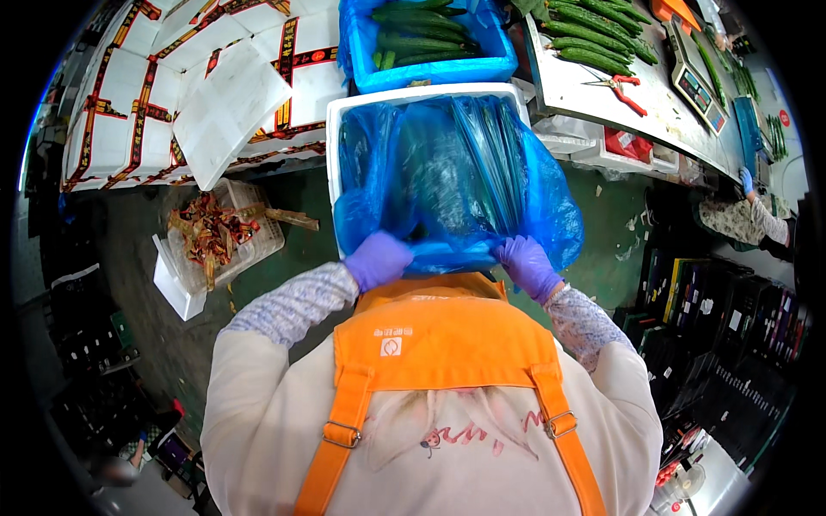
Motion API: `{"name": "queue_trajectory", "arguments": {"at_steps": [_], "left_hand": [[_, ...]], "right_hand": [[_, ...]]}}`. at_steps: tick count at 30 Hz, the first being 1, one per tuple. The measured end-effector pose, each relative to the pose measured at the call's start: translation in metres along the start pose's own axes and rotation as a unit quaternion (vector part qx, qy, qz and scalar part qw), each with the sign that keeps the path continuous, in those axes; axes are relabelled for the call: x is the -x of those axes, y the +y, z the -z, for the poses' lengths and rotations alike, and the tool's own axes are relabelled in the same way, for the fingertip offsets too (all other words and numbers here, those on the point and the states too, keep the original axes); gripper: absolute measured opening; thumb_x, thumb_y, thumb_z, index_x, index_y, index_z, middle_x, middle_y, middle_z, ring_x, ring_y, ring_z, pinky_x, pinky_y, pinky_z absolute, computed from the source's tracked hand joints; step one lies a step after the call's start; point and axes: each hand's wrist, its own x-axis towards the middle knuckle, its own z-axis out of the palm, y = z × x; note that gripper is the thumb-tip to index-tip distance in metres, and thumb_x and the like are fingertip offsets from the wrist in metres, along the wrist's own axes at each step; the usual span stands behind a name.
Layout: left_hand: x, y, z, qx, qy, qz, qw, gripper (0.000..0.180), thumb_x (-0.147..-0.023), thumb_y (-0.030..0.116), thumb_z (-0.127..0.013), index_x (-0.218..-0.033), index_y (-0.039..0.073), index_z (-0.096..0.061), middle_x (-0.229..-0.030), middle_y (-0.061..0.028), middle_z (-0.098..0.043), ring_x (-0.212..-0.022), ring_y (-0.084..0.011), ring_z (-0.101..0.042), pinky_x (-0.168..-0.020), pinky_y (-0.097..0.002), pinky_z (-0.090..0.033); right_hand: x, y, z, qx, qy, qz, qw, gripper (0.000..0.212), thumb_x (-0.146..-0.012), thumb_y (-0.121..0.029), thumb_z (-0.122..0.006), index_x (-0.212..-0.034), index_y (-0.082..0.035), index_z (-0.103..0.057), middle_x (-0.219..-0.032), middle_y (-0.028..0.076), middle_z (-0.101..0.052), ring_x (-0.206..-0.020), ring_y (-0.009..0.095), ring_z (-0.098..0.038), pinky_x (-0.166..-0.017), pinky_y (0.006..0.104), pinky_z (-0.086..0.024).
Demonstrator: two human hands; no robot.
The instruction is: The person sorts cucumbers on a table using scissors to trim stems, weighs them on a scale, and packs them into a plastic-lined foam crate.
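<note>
Head view, looking down over an orange apron bib (443,340). Both hands are wearing purple gloves.

Left hand (377,261): sitting at about 7 o'clock of the blue plastic liner bag (456,176), fingers curled shut and gripping the near edge of the film. Knuckles are facing up; the fingertips are tucking under the plastic, so I cannot tell exactly how much film they are holding.

Right hand (527,267): sitting at about 5 o'clock of the same bag, fingers pressed together and pinching the near edge of the film, thumb side turned inward.

The liner bag is lying in and over a white foam box (344,107), directly at 12 o'clock from the apron. The film is draping over the box's near wall and bulging out at 3 o'clock. Dark green shapes are showing through the plastic; too blurred by the film to name.

Surroundings:
- At 12 o'clock beyond the white box, a second box with blue liner (499,64) is holding cucumbers (422,34).
- At 1 to 2 o'clock, a work table (585,90) is carrying more cucumbers and red-handled scissors (621,86).
- At 10 o'clock, stacked white cartons with red and black tape (138,95), one loose white lid (228,107) leaning on them.
- At 9 o'clock, a white basket of reddish-brown scraps (215,232) is resting on the green floor (292,206).
- At 3 o'clock, another person's blue-gloved hand (745,179) and patterned sleeve are showing, well apart from the bag
</note>
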Motion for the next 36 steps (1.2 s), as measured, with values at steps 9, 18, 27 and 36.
{"name": "queue_trajectory", "arguments": {"at_steps": [9, 18, 27, 36], "left_hand": [[0.085, -0.029, -0.124, 0.239, 0.052, 0.237, 0.94, 0.043, -0.079, 0.031, -0.065, -0.113, 0.006, -0.062, -0.106, -0.0155, -0.063, -0.104, -0.0328, -0.058, -0.093, -0.0375, -0.044], [0.16, -0.203, -0.17, 0.706, 0.429, 0.493, 0.274, 0.061, -0.09, 0.041, -0.058, -0.139, 0.011, -0.038, -0.132, -0.0157, -0.051, -0.13, -0.0283, -0.038, -0.105, -0.0419, -0.032], [0.039, -0.116, -0.01, 0.032, 0.274, 0.207, 0.939, 0.049, -0.071, 0.03, -0.077, -0.113, 0.01, -0.062, -0.128, -0.0195, -0.049, -0.115, -0.0372, -0.049, -0.097, -0.0404, -0.04], [0.044, -0.243, -0.012, 0.575, 0.501, 0.356, 0.54, 0.031, -0.087, 0.016, -0.064, -0.112, 0.0, -0.054, -0.102, -0.0091, -0.06, -0.09, -0.0169, -0.058, -0.08, -0.0279, -0.047]], "right_hand": [[0.037, 0.037, -0.04, -0.036, 0.067, 0.043, 0.996, 0.015, -0.073, -0.013, -0.061, -0.088, -0.013, -0.065, -0.091, 0.006, -0.061, -0.088, 0.027, -0.058, -0.071, 0.0409, -0.046], [0.025, 0.246, -0.035, -0.595, 0.303, -0.335, 0.665, 0.035, -0.083, -0.009, -0.061, -0.116, -0.002, -0.052, -0.106, 0.009, -0.062, -0.093, 0.018, -0.059, -0.083, 0.0303, -0.048], [-0.028, 0.235, 0.061, -0.359, 0.031, -0.483, 0.798, 0.04, -0.084, -0.038, -0.062, -0.103, -0.003, -0.061, -0.084, 0.013, -0.067, -0.063, 0.024, -0.065, -0.058, 0.0348, -0.051], [0.047, 0.206, 0.073, -0.551, 0.275, -0.498, 0.61, 0.029, -0.09, -0.033, -0.058, -0.096, -0.006, -0.065, -0.088, 0.006, -0.067, -0.075, 0.016, -0.062, -0.065, 0.0286, -0.048]]}}
